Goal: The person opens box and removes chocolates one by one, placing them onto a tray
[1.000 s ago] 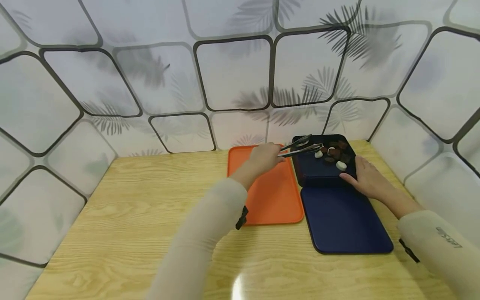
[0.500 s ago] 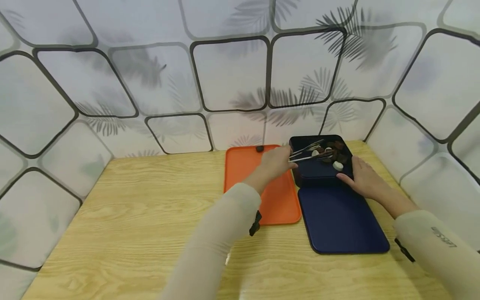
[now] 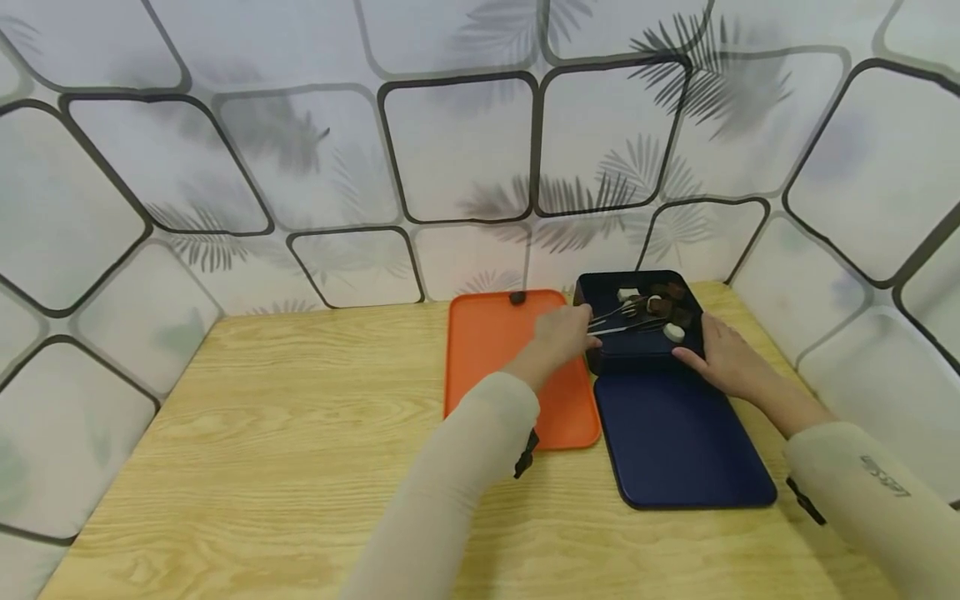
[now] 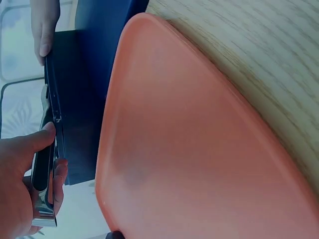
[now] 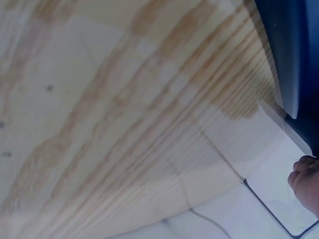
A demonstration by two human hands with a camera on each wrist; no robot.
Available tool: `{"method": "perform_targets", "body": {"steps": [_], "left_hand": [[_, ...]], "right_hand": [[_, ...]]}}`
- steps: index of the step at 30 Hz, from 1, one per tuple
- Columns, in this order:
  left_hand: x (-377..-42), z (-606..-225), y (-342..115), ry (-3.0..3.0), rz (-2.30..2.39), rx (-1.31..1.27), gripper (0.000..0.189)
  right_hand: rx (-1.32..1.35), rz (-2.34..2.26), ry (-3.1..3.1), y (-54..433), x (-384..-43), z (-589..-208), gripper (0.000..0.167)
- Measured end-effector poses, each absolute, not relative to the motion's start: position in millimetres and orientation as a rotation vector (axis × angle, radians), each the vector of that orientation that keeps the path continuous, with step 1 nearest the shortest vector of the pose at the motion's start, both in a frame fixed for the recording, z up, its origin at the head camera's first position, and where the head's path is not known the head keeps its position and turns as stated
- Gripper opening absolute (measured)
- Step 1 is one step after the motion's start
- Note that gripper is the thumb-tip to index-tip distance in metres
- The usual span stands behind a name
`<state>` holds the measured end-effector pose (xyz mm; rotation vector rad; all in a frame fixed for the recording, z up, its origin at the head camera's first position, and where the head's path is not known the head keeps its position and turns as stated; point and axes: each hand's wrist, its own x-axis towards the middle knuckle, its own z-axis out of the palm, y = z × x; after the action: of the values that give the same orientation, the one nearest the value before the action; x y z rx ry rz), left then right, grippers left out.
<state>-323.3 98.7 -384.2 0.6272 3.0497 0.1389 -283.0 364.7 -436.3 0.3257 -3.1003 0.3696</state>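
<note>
My left hand (image 3: 557, 335) grips metal tongs (image 4: 42, 181) by their handles, thumb on one side and fingers on the other in the left wrist view. In the head view the tongs' tips reach down into a dark blue box (image 3: 633, 362), among brown pieces (image 3: 672, 292) and white pieces (image 3: 673, 333). Whether the tips pinch a piece I cannot tell. Fairly straight fingers of my right hand (image 3: 723, 358) press the box's right side, thumb near its front corner. Only part of that hand (image 5: 306, 184) shows in the right wrist view.
Left of the box lies an orange tray (image 3: 480, 350), with one small dark piece (image 3: 517, 297) near its far edge. A flat dark blue lid (image 3: 686, 446) lies in front of the box. Patterned fabric walls (image 3: 465, 150) border the wooden table (image 3: 300, 433).
My left hand has moved right with the tongs, whose tips have gone down among the pieces. The dark piece on the tray has come into sight. My right hand stays at the box.
</note>
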Motion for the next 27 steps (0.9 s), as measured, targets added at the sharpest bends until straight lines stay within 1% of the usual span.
{"method": "perform_targets", "body": {"steps": [4, 10, 14, 20, 24, 27], "left_hand": [[-323, -382, 105, 3.02, 0.135, 0.596, 0.029], [-324, -376, 127, 2.977, 0.052, 0.604, 0.017], [-324, -377, 135, 2.992, 0.033, 0.6, 0.02], [-325, -376, 135, 2.977, -0.016, 0.649, 0.016], [-324, -375, 133, 2.937, -0.08, 0.691, 0.028], [-322, -376, 132, 2.932, -0.11, 0.683, 0.03]], "right_hand": [[0.329, 0.4, -3.085, 364, -282, -440, 0.093], [0.326, 0.424, -3.061, 368, -280, -437, 0.093], [0.325, 0.429, -3.09, 369, -279, -437, 0.094], [0.334, 0.433, -3.076, 368, -280, -437, 0.092], [0.336, 0.418, -3.086, 367, -283, -437, 0.093], [0.337, 0.401, -3.087, 367, -285, -440, 0.093]]}}
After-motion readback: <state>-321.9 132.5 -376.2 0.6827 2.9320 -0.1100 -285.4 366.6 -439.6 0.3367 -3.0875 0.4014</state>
